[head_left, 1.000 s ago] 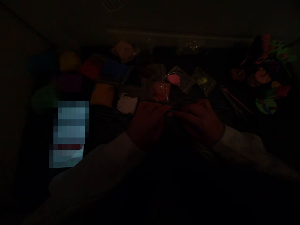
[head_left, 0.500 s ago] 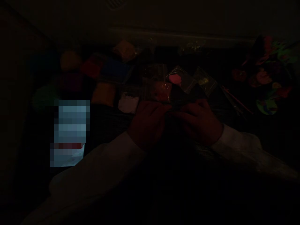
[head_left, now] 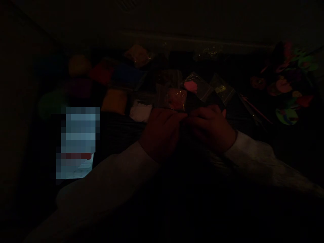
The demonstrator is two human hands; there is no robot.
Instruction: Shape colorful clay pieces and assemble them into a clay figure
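The scene is very dark. In the middle, my left hand [head_left: 160, 133] has its fingers curled closed, thumb and forefinger pointing right. Close beside it is my right hand [head_left: 214, 126], also closed, with its fingertips near or touching those of the left. Whatever they hold is too dark and small to make out. Just beyond the left fingers lies a clear bag with an orange-pink lump [head_left: 177, 99]. A white lump [head_left: 141, 111] in a clear bag sits left of the left hand.
A lit phone screen [head_left: 79, 141], blurred out, lies at the left. Several coloured lumps, among them an orange one [head_left: 114, 102], and a bag with a pink lump [head_left: 190, 86] spread across the back. Thin sticks [head_left: 255, 108] and colourful shaped pieces [head_left: 287, 116] lie at the right.
My right hand has shifted left and slightly up, bringing its fingertips closer to the left hand's. The whole view has slid slightly; the left hand keeps its pose.
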